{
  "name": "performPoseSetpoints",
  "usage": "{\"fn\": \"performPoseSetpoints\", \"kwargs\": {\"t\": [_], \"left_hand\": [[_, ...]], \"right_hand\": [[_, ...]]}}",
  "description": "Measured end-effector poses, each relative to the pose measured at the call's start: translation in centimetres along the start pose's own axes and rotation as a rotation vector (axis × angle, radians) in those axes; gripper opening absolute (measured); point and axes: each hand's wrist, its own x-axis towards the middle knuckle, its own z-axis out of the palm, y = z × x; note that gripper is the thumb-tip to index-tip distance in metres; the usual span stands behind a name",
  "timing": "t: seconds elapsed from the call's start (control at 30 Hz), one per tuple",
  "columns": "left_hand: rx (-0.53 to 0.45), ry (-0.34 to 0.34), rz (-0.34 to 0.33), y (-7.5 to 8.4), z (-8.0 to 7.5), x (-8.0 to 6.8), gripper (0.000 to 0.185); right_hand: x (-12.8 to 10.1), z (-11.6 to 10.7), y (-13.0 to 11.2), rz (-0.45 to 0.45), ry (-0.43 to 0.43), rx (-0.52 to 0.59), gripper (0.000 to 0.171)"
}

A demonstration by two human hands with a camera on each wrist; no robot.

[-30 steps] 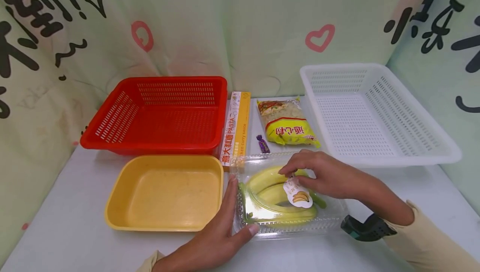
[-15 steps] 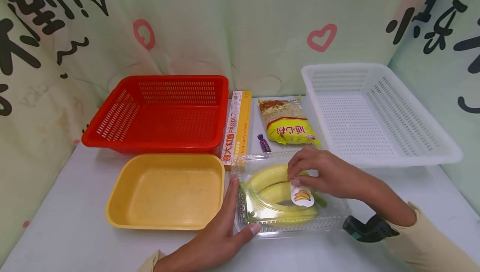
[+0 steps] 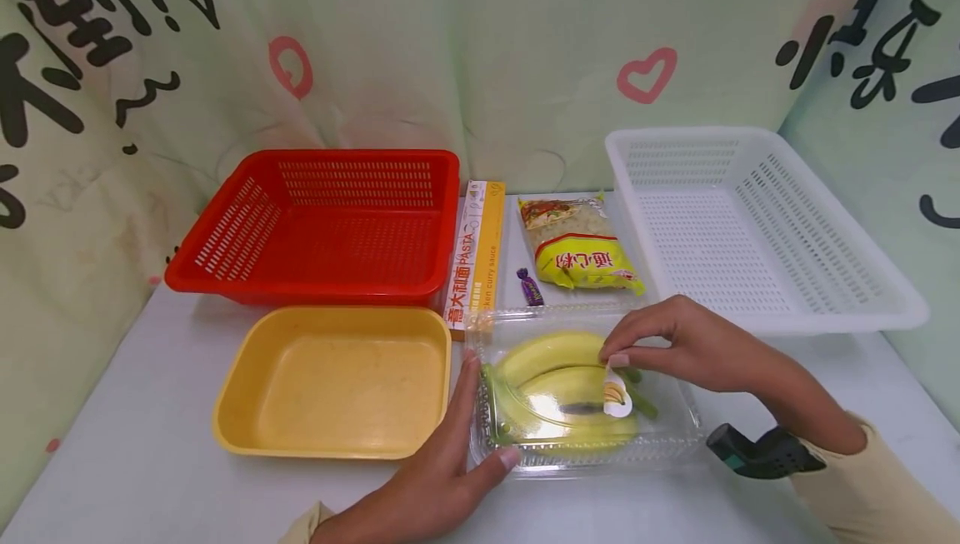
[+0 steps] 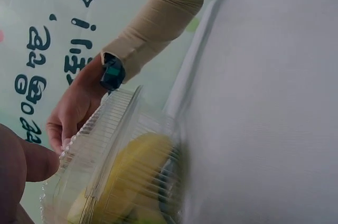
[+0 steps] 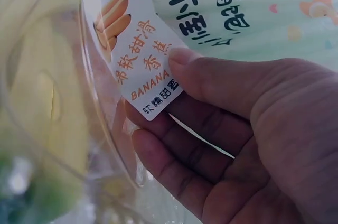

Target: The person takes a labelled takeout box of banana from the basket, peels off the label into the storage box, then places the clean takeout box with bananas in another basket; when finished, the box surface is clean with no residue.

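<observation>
A clear plastic clamshell box (image 3: 675,431) with yellow bananas (image 3: 551,352) stands on the white table in front of me. My left hand (image 3: 457,444) lies flat against the box's left side, fingers straight. My right hand (image 3: 648,344) pinches a white banana sticker (image 3: 617,398) between thumb and fingers, its upper end lifted off the lid. In the right wrist view the sticker (image 5: 138,55) reads BANANA and sits under my thumb (image 5: 211,71). The left wrist view shows the box (image 4: 121,171) from the side with my right hand (image 4: 74,113) beyond it.
A yellow tub (image 3: 232,436) stands left of the box, with a red basket (image 3: 225,277) behind it. A white basket (image 3: 862,311) is at the right. A pasta carton (image 3: 476,257), a purple candy (image 3: 529,286) and a yellow noodle bag (image 3: 581,252) lie between the baskets.
My right hand has moved right across the lid and now peels the sticker up, folding it. My left hand stays against the box's left side.
</observation>
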Motion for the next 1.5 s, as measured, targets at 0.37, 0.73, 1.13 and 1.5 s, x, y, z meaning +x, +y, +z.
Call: {"fn": "performPoseSetpoints", "kwargs": {"t": [0.37, 0.73, 1.13, 1.5], "left_hand": [[0.041, -0.027, 0.034, -0.2, 0.0, -0.1, 0.088], [0.061, -0.011, 0.016, 0.1, -0.2, -0.3, 0.09], [0.057, -0.007, -0.007, 0.9, -0.4, -0.4, 0.09], [0.044, 0.05, -0.083, 1.8, -0.8, -1.3, 0.091]], "right_hand": [[-0.5, -0.6, 1.5, 0.07, 0.146, 0.215, 0.017], [-0.5, -0.6, 1.1, 0.156, 0.208, 0.189, 0.011], [0.3, -0.8, -0.1, 0.191, 0.239, 0.054, 0.016], [1.8, -1.2, -1.6, 0.154, 0.23, 0.029, 0.017]]}}
